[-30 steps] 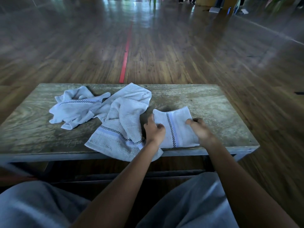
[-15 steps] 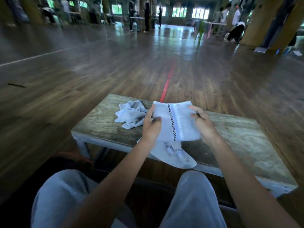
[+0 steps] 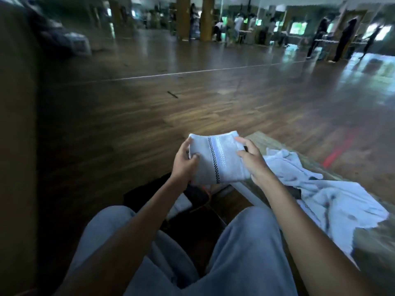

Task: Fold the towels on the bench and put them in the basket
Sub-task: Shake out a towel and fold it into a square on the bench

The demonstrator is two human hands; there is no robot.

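Note:
I hold a folded white towel [image 3: 218, 159] with a black checkered stripe in the air, past the left end of the bench [image 3: 259, 138]. My left hand [image 3: 183, 163] grips its left edge and my right hand [image 3: 251, 157] grips its right edge. Two unfolded white towels lie crumpled on the bench at the right, one small [image 3: 288, 165] and one larger [image 3: 342, 208] hanging over the near edge. Below the held towel, by my knees, sits a dark container [image 3: 149, 193] with something white inside; whether it is the basket I cannot tell.
My knees in grey trousers [image 3: 245, 242] fill the bottom of the view. A brown wall or panel [image 3: 17, 146] stands at the far left. Wooden floor stretches ahead, with a red line [image 3: 339, 152] beyond the bench and people standing far off at the back.
The folded towel left the bench top, rose between both hands and travelled left past the bench's end. My view swung left, so the bench now sits at the right.

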